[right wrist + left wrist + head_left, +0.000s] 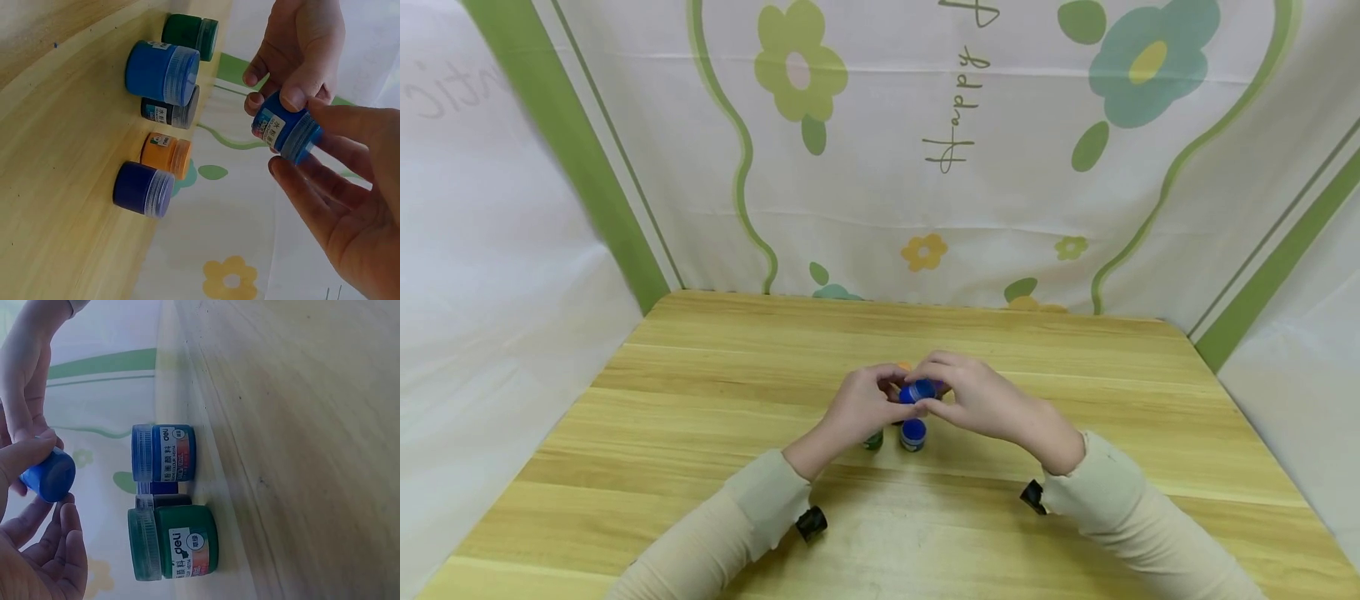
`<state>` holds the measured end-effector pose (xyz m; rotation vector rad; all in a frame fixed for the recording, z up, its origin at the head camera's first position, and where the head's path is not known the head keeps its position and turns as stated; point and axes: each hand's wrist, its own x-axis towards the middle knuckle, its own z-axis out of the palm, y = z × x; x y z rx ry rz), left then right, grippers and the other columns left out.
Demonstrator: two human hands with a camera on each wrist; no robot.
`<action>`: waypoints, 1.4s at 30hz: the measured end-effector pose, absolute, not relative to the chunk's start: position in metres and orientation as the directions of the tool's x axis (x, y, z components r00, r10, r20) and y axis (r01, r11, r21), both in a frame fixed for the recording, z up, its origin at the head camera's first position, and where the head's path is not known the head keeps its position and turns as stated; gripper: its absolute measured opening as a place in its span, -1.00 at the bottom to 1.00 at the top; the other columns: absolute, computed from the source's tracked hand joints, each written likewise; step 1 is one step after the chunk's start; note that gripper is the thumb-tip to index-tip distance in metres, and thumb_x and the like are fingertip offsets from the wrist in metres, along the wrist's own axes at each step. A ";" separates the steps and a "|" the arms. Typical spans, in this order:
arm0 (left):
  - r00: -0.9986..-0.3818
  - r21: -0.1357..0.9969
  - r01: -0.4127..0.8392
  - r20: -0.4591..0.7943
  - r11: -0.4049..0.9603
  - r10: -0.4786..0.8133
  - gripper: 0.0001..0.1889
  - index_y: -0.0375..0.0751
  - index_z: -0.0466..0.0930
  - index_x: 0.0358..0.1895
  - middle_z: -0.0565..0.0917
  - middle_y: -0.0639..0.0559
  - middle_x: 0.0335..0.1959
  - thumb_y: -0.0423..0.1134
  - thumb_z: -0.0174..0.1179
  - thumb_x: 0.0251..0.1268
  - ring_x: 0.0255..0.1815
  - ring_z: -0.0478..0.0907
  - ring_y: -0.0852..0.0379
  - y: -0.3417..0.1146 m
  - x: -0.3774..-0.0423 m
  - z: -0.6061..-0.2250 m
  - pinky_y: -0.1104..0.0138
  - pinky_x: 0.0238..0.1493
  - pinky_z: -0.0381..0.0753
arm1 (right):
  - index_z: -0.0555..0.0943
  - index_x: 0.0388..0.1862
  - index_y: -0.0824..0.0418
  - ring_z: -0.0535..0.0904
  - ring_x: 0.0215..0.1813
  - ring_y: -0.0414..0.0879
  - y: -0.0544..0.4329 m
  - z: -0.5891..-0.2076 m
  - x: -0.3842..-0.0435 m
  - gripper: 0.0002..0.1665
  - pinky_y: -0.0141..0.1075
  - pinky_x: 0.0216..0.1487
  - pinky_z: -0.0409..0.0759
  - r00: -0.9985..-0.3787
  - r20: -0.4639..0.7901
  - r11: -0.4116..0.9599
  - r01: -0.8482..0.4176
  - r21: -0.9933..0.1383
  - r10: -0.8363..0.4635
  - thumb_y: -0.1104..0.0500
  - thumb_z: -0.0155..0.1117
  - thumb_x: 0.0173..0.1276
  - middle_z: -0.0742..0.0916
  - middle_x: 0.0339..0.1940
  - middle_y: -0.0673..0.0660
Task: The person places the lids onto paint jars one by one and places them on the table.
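Both hands meet over the table around one small paint jar (pixel 270 125) with blue paint and a clear lid, tilted on its side in the air. My left hand (pixel 859 407) pinches the jar's body between thumb and fingers. At the lid end, the thumb and fingers of my right hand (pixel 985 398) curl round the clear cap. Below the hands stand a second blue paint jar (pixel 180 453) and a green paint jar (pixel 190 542), both with lids on. In the right wrist view, a dark paint jar (pixel 155 111), an orange one (pixel 157 151) and a purple one (pixel 131 186) stand alongside.
The jars stand in a loose group on the wood-grain table (pixel 700 400). A white flower-printed cloth (pixel 880 183) rises behind the table's far edge, with white cloth on both sides. Black wrist devices (pixel 811 523) sit at both sleeve cuffs.
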<state>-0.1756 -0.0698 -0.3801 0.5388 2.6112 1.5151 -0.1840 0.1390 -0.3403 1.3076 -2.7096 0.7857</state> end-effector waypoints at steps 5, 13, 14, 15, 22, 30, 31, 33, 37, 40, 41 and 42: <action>-0.934 0.857 0.262 0.110 0.444 0.340 -0.63 -0.22 0.75 0.00 0.70 0.11 -0.30 -0.15 0.56 0.16 -0.31 0.60 0.17 -0.070 -0.176 -0.381 0.35 -0.34 0.63 | 0.68 0.16 0.22 0.66 -0.11 -0.16 0.139 -0.341 -0.183 -0.62 -0.28 -0.13 0.68 -0.682 0.254 0.538 -0.710 -0.454 -0.686 0.09 0.41 0.45 0.72 0.01 0.06; -0.938 0.848 0.264 0.114 0.459 0.328 -0.64 -0.18 0.76 0.00 0.69 0.14 -0.32 -0.14 0.55 0.17 -0.34 0.59 0.18 -0.072 -0.176 -0.383 0.35 -0.39 0.63 | 0.68 0.13 0.21 0.65 -0.14 -0.19 0.138 -0.340 -0.183 -0.67 -0.32 -0.15 0.67 -0.671 0.256 0.531 -0.721 -0.446 -0.696 0.13 0.40 0.46 0.72 0.00 0.06; -0.938 0.847 0.263 0.113 0.462 0.327 -0.64 -0.18 0.75 0.00 0.68 0.14 -0.33 -0.13 0.55 0.17 -0.34 0.59 0.18 -0.072 -0.176 -0.383 0.35 -0.39 0.63 | 0.68 0.15 0.21 0.66 -0.13 -0.18 0.138 -0.340 -0.183 -0.65 -0.31 -0.14 0.67 -0.675 0.254 0.534 -0.717 -0.448 -0.693 0.12 0.40 0.46 0.71 0.01 0.06; -0.939 0.847 0.261 0.112 0.464 0.324 -0.63 -0.17 0.75 0.00 0.68 0.15 -0.33 -0.12 0.55 0.17 -0.34 0.59 0.18 -0.072 -0.176 -0.383 0.35 -0.39 0.63 | 0.68 0.15 0.21 0.66 -0.12 -0.17 0.138 -0.340 -0.184 -0.64 -0.30 -0.13 0.68 -0.675 0.253 0.534 -0.716 -0.449 -0.692 0.12 0.41 0.45 0.71 0.01 0.07; -0.940 0.846 0.274 0.134 0.457 0.315 -0.63 -0.18 0.75 -0.01 0.70 0.14 -0.32 -0.09 0.55 0.18 -0.32 0.60 0.19 -0.074 -0.177 -0.384 0.35 -0.37 0.63 | 0.69 0.14 0.22 0.63 -0.16 -0.18 0.135 -0.343 -0.185 -0.66 -0.32 -0.17 0.65 -0.673 0.251 0.532 -0.717 -0.450 -0.696 0.17 0.41 0.44 0.71 0.02 0.08; -0.929 0.805 0.353 0.239 0.478 0.283 -0.67 -0.18 0.76 -0.07 0.73 0.10 -0.29 -0.13 0.56 0.15 -0.31 0.61 0.21 -0.075 -0.182 -0.382 0.36 -0.42 0.64 | 0.72 0.11 0.24 0.65 -0.18 -0.14 0.127 -0.346 -0.188 -0.67 -0.34 -0.25 0.65 -0.710 0.337 0.534 -0.694 -0.482 -0.619 0.15 0.43 0.42 0.70 -0.08 0.05; -0.926 0.797 0.364 0.254 0.481 0.280 -0.67 -0.18 0.76 -0.07 0.73 0.09 -0.28 -0.13 0.56 0.15 -0.31 0.61 0.20 -0.075 -0.183 -0.380 0.37 -0.43 0.63 | 0.72 0.11 0.24 0.66 -0.19 -0.13 0.126 -0.346 -0.189 -0.67 -0.32 -0.25 0.67 -0.704 0.354 0.525 -0.701 -0.483 -0.615 0.16 0.43 0.42 0.70 -0.08 0.06; -0.920 0.784 0.382 0.277 0.489 0.275 -0.66 -0.19 0.76 -0.05 0.74 0.08 -0.25 -0.14 0.56 0.16 -0.28 0.63 0.16 -0.076 -0.184 -0.377 0.37 -0.43 0.63 | 0.72 0.14 0.25 0.68 -0.18 -0.12 0.125 -0.345 -0.190 -0.66 -0.30 -0.24 0.69 -0.693 0.381 0.506 -0.714 -0.485 -0.612 0.19 0.42 0.42 0.71 -0.05 0.08; -0.922 0.776 0.383 0.283 0.502 0.266 -0.63 -0.18 0.75 0.01 0.75 0.08 -0.18 -0.12 0.55 0.18 -0.20 0.63 0.09 -0.080 -0.184 -0.371 0.35 -0.35 0.64 | 0.68 0.23 0.25 0.72 -0.08 -0.04 0.127 -0.343 -0.190 -0.62 -0.18 -0.13 0.73 -0.676 0.405 0.469 -0.727 -0.501 -0.616 0.24 0.37 0.46 0.71 0.05 0.11; -0.932 0.786 0.357 0.263 0.504 0.250 -0.62 -0.15 0.75 0.03 0.76 0.11 -0.14 -0.13 0.55 0.18 -0.18 0.62 0.11 -0.085 -0.185 -0.370 0.30 -0.25 0.65 | 0.66 0.26 0.23 0.70 0.05 0.01 0.129 -0.343 -0.189 -0.60 -0.14 -0.04 0.72 -0.660 0.421 0.461 -0.743 -0.485 -0.622 0.23 0.37 0.47 0.71 0.12 0.12; -0.933 0.786 0.355 0.262 0.506 0.247 -0.62 -0.15 0.75 0.03 0.76 0.11 -0.13 -0.13 0.55 0.17 -0.18 0.61 0.11 -0.087 -0.186 -0.370 0.29 -0.22 0.65 | 0.66 0.25 0.24 0.69 0.10 0.04 0.130 -0.343 -0.189 -0.59 -0.11 0.00 0.71 -0.655 0.427 0.468 -0.750 -0.467 -0.623 0.22 0.38 0.46 0.70 0.14 0.13; -0.935 0.785 0.351 0.258 0.510 0.244 -0.63 -0.15 0.75 0.02 0.76 0.11 -0.13 -0.14 0.55 0.17 -0.18 0.61 0.12 -0.089 -0.187 -0.371 0.27 -0.20 0.65 | 0.66 0.25 0.24 0.67 0.14 0.06 0.132 -0.343 -0.189 -0.59 -0.08 0.04 0.70 -0.652 0.433 0.481 -0.755 -0.445 -0.623 0.20 0.39 0.46 0.70 0.17 0.14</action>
